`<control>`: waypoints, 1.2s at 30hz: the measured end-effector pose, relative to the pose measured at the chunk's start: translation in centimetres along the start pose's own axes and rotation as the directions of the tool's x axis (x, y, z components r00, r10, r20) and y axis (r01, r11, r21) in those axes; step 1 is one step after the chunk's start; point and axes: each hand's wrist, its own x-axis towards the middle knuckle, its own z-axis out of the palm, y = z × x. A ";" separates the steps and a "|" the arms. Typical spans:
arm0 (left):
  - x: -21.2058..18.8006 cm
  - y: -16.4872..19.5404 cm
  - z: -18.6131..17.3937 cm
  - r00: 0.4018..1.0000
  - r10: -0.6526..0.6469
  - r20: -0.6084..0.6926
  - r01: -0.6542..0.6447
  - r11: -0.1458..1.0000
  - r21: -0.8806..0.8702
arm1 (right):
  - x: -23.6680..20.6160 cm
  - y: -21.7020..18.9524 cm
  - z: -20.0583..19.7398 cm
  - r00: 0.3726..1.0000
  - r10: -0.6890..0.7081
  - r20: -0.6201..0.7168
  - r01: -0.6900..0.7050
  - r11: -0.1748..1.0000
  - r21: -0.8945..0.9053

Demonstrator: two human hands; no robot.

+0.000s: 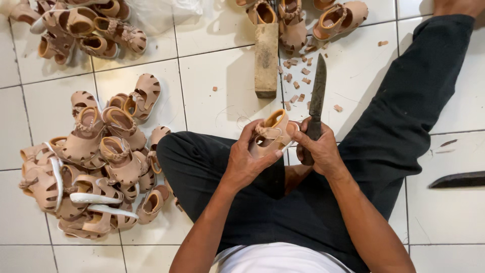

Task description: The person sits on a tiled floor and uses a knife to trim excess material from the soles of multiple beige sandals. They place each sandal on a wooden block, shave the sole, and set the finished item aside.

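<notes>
Two hands meet at the centre of the frame, above the crossed legs of a person seated on the white tiled floor (217,96). The left hand (246,159) has its fingers closed round a small tan sandal (270,135), thumb on the near side and fingertips over the far edge, so that the shoe is steadied with its strap and open heel turned upward. The right hand (317,149) is wrapped tight about the handle of a long dark knife (317,91), whose blade points toward the top of the frame; the lower part of the blade lies just beside the sandal's right edge, apparently so that the edge can be worked close to the body, though actual contact cannot be made out.

A worn wooden block (266,58) lies on the floor just beyond the hands, upper centre, with small tan offcuts (298,83) scattered to its right, which suggests that it serves as a cutting rest. Sandals of the same kind form a large heap (96,167) at the left of the frame, a smaller cluster (86,28) at upper left, and a few (313,20) along the top edge behind the block. The separate groups appear to keep batches apart within arm's reach. A second dark blade (457,179) lies flat on the tiles at the right edge, well apart from both hands.
</notes>
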 end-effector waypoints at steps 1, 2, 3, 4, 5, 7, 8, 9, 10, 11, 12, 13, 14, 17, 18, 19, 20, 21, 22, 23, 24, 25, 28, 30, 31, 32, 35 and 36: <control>-0.1 -0.1 0.2 1.000 -0.011 0.000 0.011 1.000 0.028 | 0.0 0.0 -0.1 1.000 0.007 0.004 -0.007 1.000 0.002; -0.1 -0.2 0.3 1.000 -0.017 0.001 0.017 0.998 0.058 | -0.1 0.0 -0.3 1.000 0.001 0.006 -0.001 1.000 0.011; 0.0 -0.2 0.4 0.999 0.026 0.019 -0.026 0.999 0.035 | -0.1 0.0 -0.3 1.000 -0.002 0.008 0.002 1.000 0.021; -0.1 -0.3 0.5 0.998 0.060 0.035 -0.061 0.998 0.010 | -0.2 0.0 -0.4 1.000 0.003 0.009 -0.003 0.999 0.032; -0.1 -0.4 0.6 0.994 0.098 0.050 -0.098 0.995 -0.014 | -0.3 0.0 -0.5 1.000 0.015 0.004 -0.015 0.999 0.029; 0.0 -0.4 0.7 0.997 0.028 0.065 -0.030 0.999 0.029 | -0.3 -0.2 -0.5 1.000 0.030 0.000 -0.030 0.999 0.022; -0.1 -0.4 0.9 0.997 -0.013 0.072 0.009 0.999 0.049 | -0.3 -0.3 -0.5 1.000 0.030 0.003 -0.030 1.000 0.001; 0.0 -0.4 1.1 0.999 -0.014 0.053 0.011 0.999 0.048 | -0.2 -0.5 -0.5 1.000 0.024 0.007 -0.024 1.000 -0.021; -0.1 -0.3 1.3 0.999 -0.014 0.034 0.013 0.999 0.046 | -0.2 -0.7 -0.4 1.000 0.017 0.009 -0.016 0.999 -0.043; -0.1 -0.2 1.5 1.000 -0.021 0.015 0.020 0.999 0.043 | -0.1 -0.8 -0.4 1.000 0.006 0.007 -0.005 0.998 -0.063; -0.2 -0.2 1.6 0.999 -0.044 0.000 0.044 0.997 0.067 | 0.0 -1.0 -0.3 1.000 -0.002 0.006 0.003 0.996 -0.085; -0.1 -0.1 1.7 0.998 -0.062 -0.014 0.063 0.994 0.091 | 0.2 -1.1 -0.2 1.000 -0.014 0.005 0.014 0.994 -0.107; -0.1 0.0 1.8 0.997 -0.079 -0.026 0.081 0.990 0.117 | 0.2 -1.3 -0.3 1.000 -0.029 -0.005 0.028 0.992 -0.125; -0.1 0.0 1.8 0.998 -0.036 -0.045 0.041 0.991 0.125 | 0.3 -1.4 -0.3 0.996 -0.092 -0.017 0.087 0.977 -0.193; 0.0 0.0 1.9 0.998 -0.016 -0.062 0.026 0.987 0.159 | 0.4 -1.4 -0.5 0.991 -0.134 -0.017 0.127 0.966 -0.224; 0.0 -0.1 1.8 0.997 0.004 -0.082 0.012 0.981 0.193 | 0.5 -1.3 -0.7 0.984 -0.176 -0.013 0.167 0.953 -0.254; 0.0 -0.2 1.8 0.995 0.022 -0.101 0.001 0.974 0.226 | 0.6 -1.2 -1.0 0.984 -0.176 -0.009 0.167 0.950 -0.266; 0.0 -0.3 1.9 0.994 0.028 -0.105 0.000 0.967 0.255 | 0.6 -1.1 -1.3 0.984 -0.176 -0.005 0.168 0.946 -0.277; 0.0 -0.3 1.9 0.993 0.037 -0.111 -0.004 0.959 0.285 | 0.7 -1.0 -1.6 0.984 -0.179 0.002 0.172 0.942 -0.290; 0.0 -0.4 1.8 0.992 0.044 -0.118 -0.005 0.950 0.313 | 0.8 -0.8 -1.8 0.984 -0.180 0.002 0.173 0.941 -0.292; 0.0 -0.4 1.8 0.992 0.042 -0.121 -0.001 0.947 0.322 | 0.8 -0.6 -2.0 0.984 -0.177 0.004 0.171 0.940 -0.295; 0.0 -0.4 1.7 0.991 0.041 -0.126 0.003 0.943 0.332 | 0.8 -0.5 -2.0 0.984 -0.175 0.009 0.170 0.940 -0.297; -0.2 -0.2 1.0 0.986 0.095 -0.134 -0.042 0.935 0.352 | 0.6 -0.3 -2.0 0.991 -0.132 -0.032 0.100 0.869 -0.484; -1.0 0.0 -0.3 0.977 0.093 -0.192 -0.020 0.935 0.354 | 0.4 -0.4 -1.6 0.988 -0.048 -0.149 -0.034 0.864 -0.502; -1.2 -0.2 -1.2 0.971 0.077 -0.226 0.006 0.938 0.346 | 0.3 -0.4 -1.5 0.989 -0.059 -0.133 -0.010 0.886 -0.464; -1.4 -0.4 -2.6 0.965 0.063 -0.256 0.028 0.941 0.338 | 0.1 -0.5 -1.3 0.990 -0.069 -0.121 0.012 0.906 -0.423; -2.7 -1.6 -7.6 0.884 0.191 -0.427 -0.014 0.924 0.383 | 0.1 -0.4 -1.1 0.990 -0.125 -0.059 0.086 0.890 -0.448; -3.1 -2.2 -9.3 0.837 0.223 -0.499 -0.033 0.932 0.361 | 0.3 -0.2 -1.1 0.987 -0.153 -0.040 0.119 0.886 -0.447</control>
